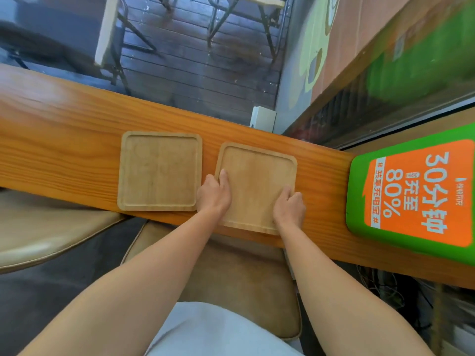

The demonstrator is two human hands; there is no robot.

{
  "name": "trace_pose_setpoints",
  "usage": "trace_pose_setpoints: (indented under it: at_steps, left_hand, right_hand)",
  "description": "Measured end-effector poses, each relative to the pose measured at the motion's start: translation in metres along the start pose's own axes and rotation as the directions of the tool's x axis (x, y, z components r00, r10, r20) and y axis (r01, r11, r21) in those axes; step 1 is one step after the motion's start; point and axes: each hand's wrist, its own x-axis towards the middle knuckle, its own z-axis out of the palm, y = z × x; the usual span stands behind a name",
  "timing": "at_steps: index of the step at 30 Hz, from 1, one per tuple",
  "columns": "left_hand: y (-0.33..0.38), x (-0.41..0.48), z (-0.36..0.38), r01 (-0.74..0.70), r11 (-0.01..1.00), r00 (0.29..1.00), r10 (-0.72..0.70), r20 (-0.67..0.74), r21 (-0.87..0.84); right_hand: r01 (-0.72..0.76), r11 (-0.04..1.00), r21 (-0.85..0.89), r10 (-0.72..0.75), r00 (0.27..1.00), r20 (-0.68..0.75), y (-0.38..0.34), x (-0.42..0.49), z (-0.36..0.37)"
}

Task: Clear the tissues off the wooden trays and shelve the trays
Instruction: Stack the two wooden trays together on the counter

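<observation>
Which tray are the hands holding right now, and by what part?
Both hands grip the right-hand square wooden tray: left hand on its left rim, right hand on its right rim near the front corner. It lies on the orange wooden counter.

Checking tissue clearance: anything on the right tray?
No tissues on the right tray. Only the left hand and right hand gripping its sides. The wood under the hands is hidden. The left tray is bare too.

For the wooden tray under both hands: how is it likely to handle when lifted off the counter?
The right-hand tray looks like a thin, solid wooden slab, so probably stiff and fairly light. Flat and square, it should not roll. The left hand and right hand grip opposite edges; its shallow rim gives little hold, and the glossy counter may let it slide when pushed.
</observation>
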Motion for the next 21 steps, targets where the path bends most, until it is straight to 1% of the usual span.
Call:
trace_pose_setpoints:
  at_steps: [2,4,10,13,16,21]
  left_hand:
    - [-0.004,0.004,-0.009,-0.018,0.994,0.999,0.022,0.041,-0.106]
    - [-0.009,0.008,-0.017,-0.029,0.990,0.999,0.034,0.035,-0.140]
    - [-0.045,0.030,-0.071,-0.029,0.979,0.988,-0.002,-0.152,-0.200]
    - [-0.063,0.042,-0.101,-0.023,0.984,0.976,-0.016,-0.215,-0.176]
    - [-0.078,0.055,-0.126,0.004,0.994,0.969,-0.031,-0.244,-0.107]
    - [-0.094,0.072,-0.148,0.060,0.992,0.982,-0.079,-0.173,-0.113]
  right_hand:
    - [0.017,0.999,0.040,-0.017,1.000,0.003,-0.006,-0.006,0.004]
    - [0.035,0.998,0.049,-0.037,0.999,0.023,-0.013,-0.010,0.008]
    - [0.154,0.985,0.073,-0.163,0.978,0.132,-0.068,-0.039,0.051]
    - [0.204,0.977,0.070,-0.212,0.964,0.162,-0.091,-0.056,0.075]
    - [0.233,0.972,0.015,-0.232,0.960,0.154,-0.108,-0.072,0.097]
    - [0.252,0.955,-0.154,-0.230,0.962,0.146,-0.123,-0.087,0.117]
